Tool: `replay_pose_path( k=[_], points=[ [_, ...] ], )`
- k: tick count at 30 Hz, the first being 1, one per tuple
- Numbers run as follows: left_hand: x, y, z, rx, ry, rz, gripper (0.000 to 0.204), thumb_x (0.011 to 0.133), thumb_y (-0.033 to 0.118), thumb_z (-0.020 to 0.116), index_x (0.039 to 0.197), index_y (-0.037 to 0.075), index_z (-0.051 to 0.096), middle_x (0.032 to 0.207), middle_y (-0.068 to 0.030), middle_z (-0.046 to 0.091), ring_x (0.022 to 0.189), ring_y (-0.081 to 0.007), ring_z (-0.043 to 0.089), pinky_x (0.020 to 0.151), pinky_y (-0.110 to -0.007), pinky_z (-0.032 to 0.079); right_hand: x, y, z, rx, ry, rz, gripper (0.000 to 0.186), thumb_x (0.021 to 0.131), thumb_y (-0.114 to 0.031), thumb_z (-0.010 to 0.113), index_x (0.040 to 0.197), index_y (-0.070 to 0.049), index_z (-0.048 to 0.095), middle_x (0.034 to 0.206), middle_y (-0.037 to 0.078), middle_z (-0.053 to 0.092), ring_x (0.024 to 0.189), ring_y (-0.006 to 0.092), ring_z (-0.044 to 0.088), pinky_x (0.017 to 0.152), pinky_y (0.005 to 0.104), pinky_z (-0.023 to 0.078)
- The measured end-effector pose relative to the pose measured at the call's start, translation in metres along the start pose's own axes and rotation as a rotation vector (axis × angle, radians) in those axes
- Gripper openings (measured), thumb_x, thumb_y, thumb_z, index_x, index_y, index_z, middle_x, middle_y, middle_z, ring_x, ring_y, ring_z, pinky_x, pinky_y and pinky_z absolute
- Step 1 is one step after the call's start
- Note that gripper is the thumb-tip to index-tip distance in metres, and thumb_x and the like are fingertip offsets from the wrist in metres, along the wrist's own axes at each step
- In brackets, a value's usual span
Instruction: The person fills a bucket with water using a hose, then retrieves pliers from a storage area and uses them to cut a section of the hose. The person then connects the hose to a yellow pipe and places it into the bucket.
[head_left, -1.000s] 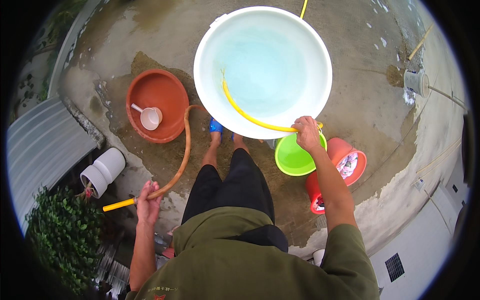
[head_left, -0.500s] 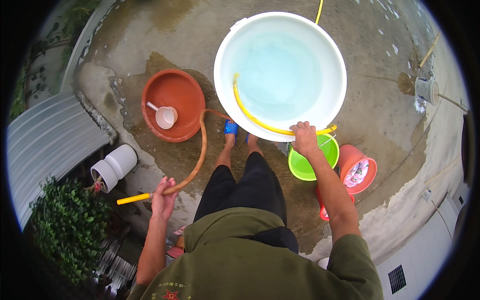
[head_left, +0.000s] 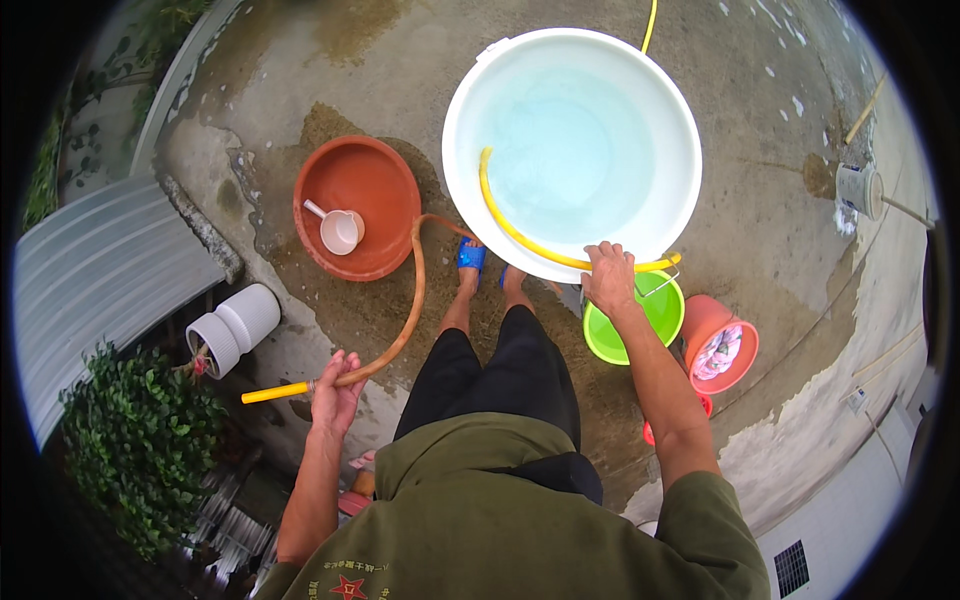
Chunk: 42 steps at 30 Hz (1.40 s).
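My left hand (head_left: 336, 402) holds a brown rubber hose (head_left: 415, 300) near its end, where a short yellow tube (head_left: 275, 392) sticks out to the left. From there the brown hose curves up toward my feet. My right hand (head_left: 608, 278) is closed on a yellow hose (head_left: 522, 236) at the near rim of a big white basin (head_left: 452, 190). One end of the yellow hose dips into the basin's bluish water; the other pokes out past my fingers, over a lime-green bucket (head_left: 600, 335).
A brown-red tub (head_left: 385, 175) with a pale dipper (head_left: 341, 231) stands left of the basin. Right of the green bucket, a coral bucket (head_left: 702, 315) holds patterned cloth (head_left: 718, 352). A white pot (head_left: 248, 318) and leafy plant (head_left: 140, 450) are at left. The concrete (head_left: 770, 215) has wet patches.
The whole view has shifted slightly, so the basin, tub and hands appear a little farther right. Both hands keep their hold on the hoses.
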<state>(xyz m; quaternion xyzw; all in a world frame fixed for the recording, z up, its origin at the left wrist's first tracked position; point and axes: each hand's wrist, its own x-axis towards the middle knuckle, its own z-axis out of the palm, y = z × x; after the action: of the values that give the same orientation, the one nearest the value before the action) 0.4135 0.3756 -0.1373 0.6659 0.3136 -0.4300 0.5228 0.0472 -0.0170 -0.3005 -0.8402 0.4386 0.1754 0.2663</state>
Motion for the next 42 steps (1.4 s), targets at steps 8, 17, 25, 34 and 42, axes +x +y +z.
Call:
replay_pose_path(
  k=[8, 17, 25, 34, 42],
  points=[
    [-0.005, -0.001, -0.003, -0.003, -0.006, 0.007, 0.045, 0.105, 0.02, 0.067, 0.146, 0.009, 0.053, 0.134, -0.009, 0.067, 0.12, -0.0201, 0.067, 0.107, -0.043, 0.053, -0.014, -0.007, 0.003, 0.118, 0.161, -0.033, 0.045, 0.083, -0.016, 0.078, 0.126, -0.006, 0.071, 0.121, 0.013, 0.064, 0.118, 0.0342, 0.058, 0.101, 0.0508, 0.043],
    [-0.011, -0.01, -0.01, -0.019, -0.024, 0.022, 0.04, 0.105, 0.019, 0.067, 0.142, 0.008, 0.055, 0.131, -0.0087, 0.067, 0.121, -0.0204, 0.067, 0.106, -0.043, 0.054, -0.073, -0.02, 0.01, 0.425, 0.375, 0.031, 0.027, 0.087, -0.007, 0.073, 0.114, -0.004, 0.07, 0.112, 0.015, 0.067, 0.099, 0.0346, 0.067, 0.088, 0.0458, 0.054],
    [-0.009, -0.004, -0.033, -0.005, -0.089, 0.033, 0.039, 0.103, 0.021, 0.072, 0.138, 0.01, 0.058, 0.131, -0.0075, 0.067, 0.119, -0.0189, 0.067, 0.107, -0.044, 0.053, -0.171, 0.036, 0.148, 0.745, -0.177, 0.462, 0.015, 0.095, -0.011, 0.074, 0.1, 0.003, 0.078, 0.082, 0.009, 0.076, 0.067, 0.0162, 0.073, 0.063, 0.0338, 0.059],
    [0.037, 0.024, -0.085, 0.042, -0.065, 0.112, 0.036, 0.103, 0.026, 0.07, 0.134, 0.01, 0.064, 0.107, -0.0081, 0.072, 0.095, -0.0209, 0.069, 0.095, -0.045, 0.06, -0.249, -0.009, 0.124, 1.059, -0.005, 0.837, 0.016, 0.098, -0.012, 0.071, 0.108, -0.001, 0.077, 0.087, 0.008, 0.076, 0.068, 0.0161, 0.074, 0.056, 0.0302, 0.057],
    [0.066, 0.053, -0.138, -0.04, -0.064, 0.197, 0.032, 0.104, 0.027, 0.066, 0.131, 0.011, 0.066, 0.082, -0.0041, 0.063, 0.069, -0.0202, 0.061, 0.081, -0.047, 0.059, -0.308, -0.054, 0.15, 1.016, 0.102, 0.687, 0.018, 0.093, -0.017, 0.076, 0.101, -0.002, 0.081, 0.081, 0.009, 0.078, 0.069, 0.0178, 0.076, 0.07, 0.0346, 0.06]
  ],
)
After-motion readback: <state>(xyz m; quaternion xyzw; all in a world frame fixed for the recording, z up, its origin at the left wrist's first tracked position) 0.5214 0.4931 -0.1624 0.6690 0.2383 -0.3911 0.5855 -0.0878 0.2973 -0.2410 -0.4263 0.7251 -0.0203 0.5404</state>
